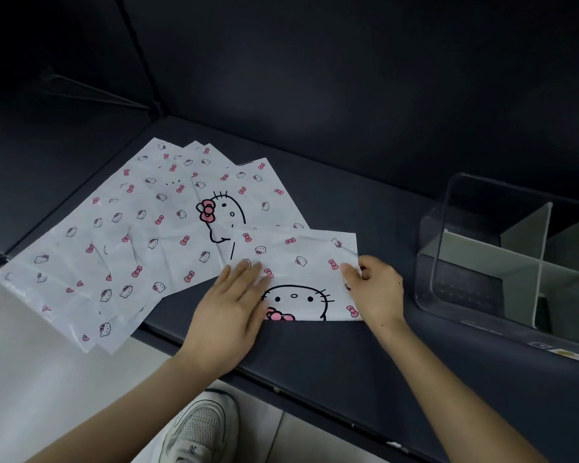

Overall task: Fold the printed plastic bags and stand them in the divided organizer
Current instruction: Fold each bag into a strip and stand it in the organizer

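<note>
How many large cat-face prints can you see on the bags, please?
2. One lies sideways on a bag in the fanned pile; the other is on the folded bag held by the left hand and right hand. Overlaps may hide more.

Apparently "36" on sneaker tongue

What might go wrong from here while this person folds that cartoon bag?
The folded bag is plastic; with only the left hand pressing it flat and the right hand pinching its edge, the fold may spring open or go crooked. The fanned pile of bags overhangs the front edge of the ledge, so a nudge might slide some to the floor. The bag also looks wide for a compartment of the organizer.
</note>
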Motion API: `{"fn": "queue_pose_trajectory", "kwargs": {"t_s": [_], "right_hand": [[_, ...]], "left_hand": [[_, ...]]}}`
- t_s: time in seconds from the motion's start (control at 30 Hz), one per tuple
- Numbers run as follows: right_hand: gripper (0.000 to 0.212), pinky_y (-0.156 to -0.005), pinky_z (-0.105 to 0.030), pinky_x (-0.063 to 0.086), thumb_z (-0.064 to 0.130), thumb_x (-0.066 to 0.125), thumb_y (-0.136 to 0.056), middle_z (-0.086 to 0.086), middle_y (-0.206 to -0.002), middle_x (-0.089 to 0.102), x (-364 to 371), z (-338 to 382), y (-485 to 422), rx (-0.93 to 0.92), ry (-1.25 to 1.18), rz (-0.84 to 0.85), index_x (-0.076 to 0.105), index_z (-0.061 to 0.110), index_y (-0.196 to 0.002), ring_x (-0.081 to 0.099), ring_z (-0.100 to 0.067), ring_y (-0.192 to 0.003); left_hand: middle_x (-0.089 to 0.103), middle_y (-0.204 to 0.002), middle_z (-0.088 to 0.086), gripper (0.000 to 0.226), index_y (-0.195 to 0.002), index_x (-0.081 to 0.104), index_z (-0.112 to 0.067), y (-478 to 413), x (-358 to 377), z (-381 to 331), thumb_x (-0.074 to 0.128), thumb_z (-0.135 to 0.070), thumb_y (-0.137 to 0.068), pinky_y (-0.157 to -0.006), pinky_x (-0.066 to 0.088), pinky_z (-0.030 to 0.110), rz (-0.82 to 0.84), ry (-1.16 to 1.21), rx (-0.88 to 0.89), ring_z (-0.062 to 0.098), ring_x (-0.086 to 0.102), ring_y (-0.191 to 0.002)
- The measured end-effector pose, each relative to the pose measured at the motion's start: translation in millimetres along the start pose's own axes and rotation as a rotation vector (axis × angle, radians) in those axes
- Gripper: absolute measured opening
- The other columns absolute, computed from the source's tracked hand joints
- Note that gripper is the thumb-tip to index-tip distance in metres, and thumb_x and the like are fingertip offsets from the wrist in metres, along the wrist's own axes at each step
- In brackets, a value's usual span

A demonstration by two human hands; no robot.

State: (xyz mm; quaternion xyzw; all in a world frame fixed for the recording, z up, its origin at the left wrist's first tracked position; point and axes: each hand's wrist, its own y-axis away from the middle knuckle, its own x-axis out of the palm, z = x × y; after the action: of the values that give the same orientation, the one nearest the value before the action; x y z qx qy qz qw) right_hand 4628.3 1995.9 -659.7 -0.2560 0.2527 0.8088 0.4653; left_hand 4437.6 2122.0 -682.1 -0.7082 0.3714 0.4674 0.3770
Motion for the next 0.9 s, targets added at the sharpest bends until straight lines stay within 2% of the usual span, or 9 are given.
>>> {"fn": "queue_pose_trajectory", "kwargs": {"t_s": [0.13, 0.27, 0.33, 0.4, 0.47, 0.57, 0.63, 0.8, 0.9], "right_hand": [[0.021, -0.048, -0.025, 0.04, 0.024, 0.064, -0.088, -0.002, -0.061, 0.058, 0, 1, -4, 0.063, -0.073, 0.006, 0.056, 0.011, -0.073, 0.05, -0.013, -0.053], [0.027, -0.052, -0.024, 0.039, 0.032, 0.064, -0.088, 0.001, -0.064, 0.059, -1, 0, -3, 0.116, -0.11, -0.019, 0.057, 0.009, -0.075, 0.055, -0.014, -0.06], [0.025, -0.053, -0.024, 0.039, 0.026, 0.061, -0.089, -0.002, -0.066, 0.062, -1, 1, -2, 0.153, -0.118, -0.017, 0.061, 0.005, -0.076, 0.055, -0.014, -0.061], [0.022, -0.056, -0.027, 0.04, 0.016, 0.061, -0.085, -0.016, -0.069, 0.064, -1, 1, -2, 0.164, -0.128, -0.033, 0.062, -0.005, -0.078, 0.051, -0.019, -0.059], [0.025, -0.056, -0.028, 0.036, 0.012, 0.061, -0.083, -0.025, -0.066, 0.057, 0, 1, -2, 0.151, -0.115, -0.045, 0.057, -0.012, -0.074, 0.044, -0.019, -0.058], [0.041, -0.048, -0.026, 0.025, 0.01, 0.06, -0.083, 0.001, -0.042, 0.033, -1, 4, -3, 0.145, -0.066, -0.034, 0.037, 0.006, -0.049, 0.028, -0.015, -0.046], [0.051, -0.044, -0.026, 0.018, 0.01, 0.059, -0.083, 0.006, -0.033, 0.018, -2, 7, -3, 0.15, -0.048, -0.019, 0.024, 0.015, -0.045, 0.018, -0.012, -0.041], [0.054, -0.042, -0.025, 0.017, 0.013, 0.058, -0.086, 0.002, -0.027, 0.022, -3, 8, -5, 0.157, 0.0, -0.002, 0.023, 0.016, -0.044, 0.019, -0.014, -0.037], [0.054, -0.042, -0.026, 0.018, 0.013, 0.058, -0.087, 0.003, -0.027, 0.022, -4, 10, -4, 0.16, 0.02, 0.006, 0.025, 0.014, -0.044, 0.02, -0.014, -0.037]], "left_hand": [[0.038, -0.149, 0.012, 0.059, -0.142, 0.045, -0.012, -2, 10, -2, 0.016, -0.047, -0.103, -0.116, 0.012, 0.036, 0.118, -0.046, -0.019, 0.03, 0.03, -0.14], [0.033, -0.153, 0.009, 0.06, -0.146, 0.039, -0.016, -1, 13, 0, 0.014, -0.049, -0.103, -0.116, 0.011, 0.037, 0.14, -0.075, -0.033, 0.024, 0.023, -0.143], [0.032, -0.154, 0.008, 0.06, -0.147, 0.038, -0.018, -1, 13, 0, 0.013, -0.05, -0.102, -0.115, 0.012, 0.038, 0.145, -0.073, -0.045, 0.024, 0.024, -0.144], [0.033, -0.153, 0.007, 0.059, -0.145, 0.04, -0.019, -3, 12, 1, 0.017, -0.051, -0.101, -0.115, 0.015, 0.038, 0.134, -0.067, -0.048, 0.025, 0.027, -0.143], [0.037, -0.151, 0.008, 0.057, -0.14, 0.047, -0.019, -6, 10, 2, 0.026, -0.051, -0.098, -0.113, 0.018, 0.039, 0.122, -0.068, -0.043, 0.027, 0.033, -0.14], [0.044, -0.146, 0.011, 0.056, -0.13, 0.057, -0.017, -12, 7, 4, 0.036, -0.052, -0.092, -0.108, 0.024, 0.039, 0.123, -0.089, -0.021, 0.03, 0.041, -0.136], [0.045, -0.146, 0.011, 0.056, -0.128, 0.059, -0.017, -16, 5, 6, 0.035, -0.054, -0.092, -0.107, 0.024, 0.039, 0.135, -0.089, -0.02, 0.03, 0.042, -0.135], [0.038, -0.15, 0.011, 0.065, -0.134, 0.053, -0.017, -18, 5, 8, 0.018, -0.058, -0.098, -0.113, 0.018, 0.039, 0.154, -0.082, -0.007, 0.027, 0.034, -0.14], [0.033, -0.153, 0.009, 0.066, -0.139, 0.049, -0.018, -18, 6, 8, 0.017, -0.059, -0.098, -0.116, 0.013, 0.039, 0.167, -0.083, -0.01, 0.025, 0.028, -0.143]]}}
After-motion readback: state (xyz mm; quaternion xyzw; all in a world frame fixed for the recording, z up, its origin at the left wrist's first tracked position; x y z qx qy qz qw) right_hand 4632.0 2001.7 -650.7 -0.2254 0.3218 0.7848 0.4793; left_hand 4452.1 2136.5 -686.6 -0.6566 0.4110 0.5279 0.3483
